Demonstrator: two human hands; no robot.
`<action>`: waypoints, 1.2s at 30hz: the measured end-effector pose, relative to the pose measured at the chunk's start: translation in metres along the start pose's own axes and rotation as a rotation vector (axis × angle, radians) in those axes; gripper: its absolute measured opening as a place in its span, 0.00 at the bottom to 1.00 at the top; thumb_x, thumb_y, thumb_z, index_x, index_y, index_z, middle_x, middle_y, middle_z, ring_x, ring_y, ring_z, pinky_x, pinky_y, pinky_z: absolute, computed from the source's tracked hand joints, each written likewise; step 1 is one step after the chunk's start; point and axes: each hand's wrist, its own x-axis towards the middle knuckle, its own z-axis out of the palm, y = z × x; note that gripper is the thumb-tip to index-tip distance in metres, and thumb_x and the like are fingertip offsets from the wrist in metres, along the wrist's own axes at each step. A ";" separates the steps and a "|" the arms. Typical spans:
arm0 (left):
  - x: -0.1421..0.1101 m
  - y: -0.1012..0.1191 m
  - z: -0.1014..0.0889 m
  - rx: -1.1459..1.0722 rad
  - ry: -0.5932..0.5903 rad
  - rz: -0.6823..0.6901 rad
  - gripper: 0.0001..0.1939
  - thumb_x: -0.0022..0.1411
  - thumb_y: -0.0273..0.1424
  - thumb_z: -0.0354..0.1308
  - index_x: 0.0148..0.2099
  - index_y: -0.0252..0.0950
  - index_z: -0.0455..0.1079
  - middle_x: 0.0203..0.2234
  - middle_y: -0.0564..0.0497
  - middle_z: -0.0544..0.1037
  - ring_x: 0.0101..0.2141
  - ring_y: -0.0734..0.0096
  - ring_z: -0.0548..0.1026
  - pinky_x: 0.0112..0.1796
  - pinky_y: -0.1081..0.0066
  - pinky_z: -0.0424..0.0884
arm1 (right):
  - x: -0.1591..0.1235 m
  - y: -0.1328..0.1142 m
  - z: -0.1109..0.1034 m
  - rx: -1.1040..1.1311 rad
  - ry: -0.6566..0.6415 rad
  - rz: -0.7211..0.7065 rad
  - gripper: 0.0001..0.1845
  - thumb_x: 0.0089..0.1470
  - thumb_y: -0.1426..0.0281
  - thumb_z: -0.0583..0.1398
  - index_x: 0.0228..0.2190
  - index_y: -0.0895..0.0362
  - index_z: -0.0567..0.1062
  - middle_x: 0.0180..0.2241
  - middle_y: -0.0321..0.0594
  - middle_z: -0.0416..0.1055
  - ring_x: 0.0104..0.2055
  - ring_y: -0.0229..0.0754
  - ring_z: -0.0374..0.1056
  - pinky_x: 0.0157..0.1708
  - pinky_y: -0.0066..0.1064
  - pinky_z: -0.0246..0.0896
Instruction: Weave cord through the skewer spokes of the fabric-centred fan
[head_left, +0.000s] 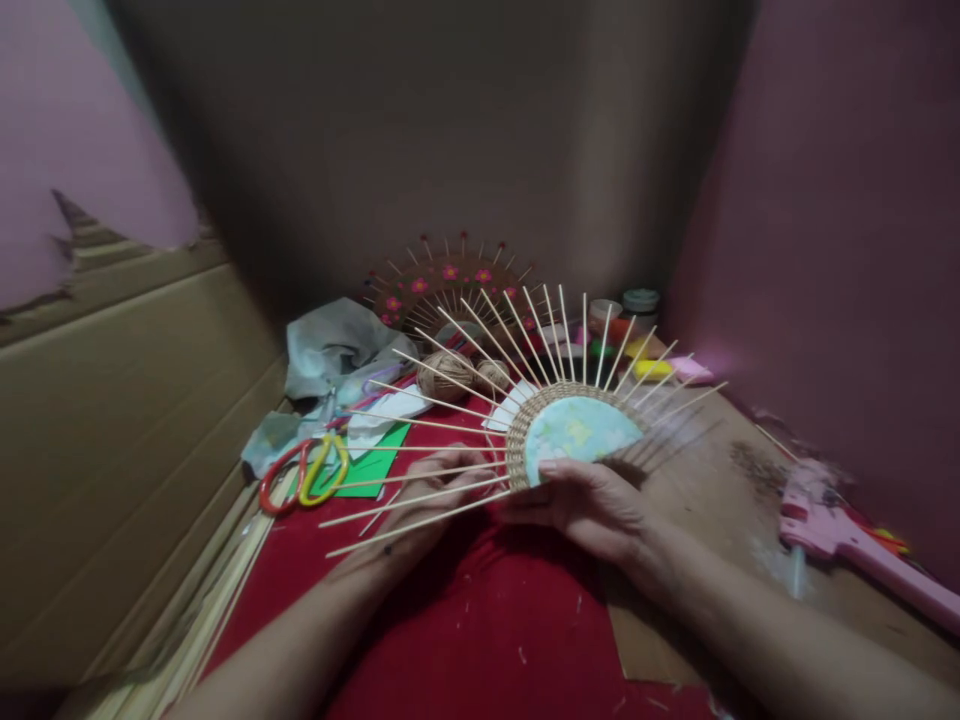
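A half-round fan frame (585, 430) stands tilted in front of me, with a pale blue patterned half-disc, a band of woven twine round its curved edge and several thin wooden sticks fanning outward. My right hand (600, 510) grips its straight lower edge, thumb on the blue face and fingers behind. Behind the lowest sticks, my left hand (431, 490) has its fingers pinched together close to the left end of the woven band. A thin strand of twine (487, 440) runs to those fingertips, partly hidden by the sticks.
Scissors (304, 475) lie on green paper (379, 465) at left. Twine balls (446, 376), a plastic bag (334, 340) and a flowered fan (431, 285) are behind. A pink glue gun (840, 530) rests on cardboard (675, 630) at right; red cloth (480, 640) covers the surface.
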 end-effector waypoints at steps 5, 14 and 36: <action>0.002 -0.004 -0.003 -0.069 -0.054 0.010 0.10 0.48 0.34 0.64 0.31 0.34 0.73 0.28 0.48 0.75 0.28 0.69 0.71 0.29 0.73 0.65 | 0.000 0.001 0.002 0.024 -0.015 0.001 0.05 0.42 0.80 0.58 0.26 0.62 0.73 0.24 0.42 0.73 0.34 0.46 0.69 0.44 0.47 0.59; 0.008 0.002 -0.023 0.069 -0.150 0.004 0.09 0.49 0.35 0.62 0.30 0.33 0.71 0.23 0.51 0.73 0.21 0.75 0.67 0.22 0.76 0.60 | 0.005 -0.007 -0.004 0.067 0.098 -0.058 0.06 0.40 0.81 0.59 0.24 0.61 0.72 0.24 0.40 0.72 0.34 0.46 0.69 0.43 0.48 0.61; 0.027 -0.001 -0.114 -0.030 -0.325 0.114 0.12 0.43 0.34 0.64 0.17 0.33 0.69 0.16 0.49 0.66 0.23 0.69 0.64 0.29 0.67 0.63 | 0.008 -0.009 -0.006 0.149 0.187 -0.165 0.08 0.40 0.82 0.60 0.22 0.58 0.71 0.22 0.38 0.71 0.32 0.44 0.69 0.45 0.53 0.61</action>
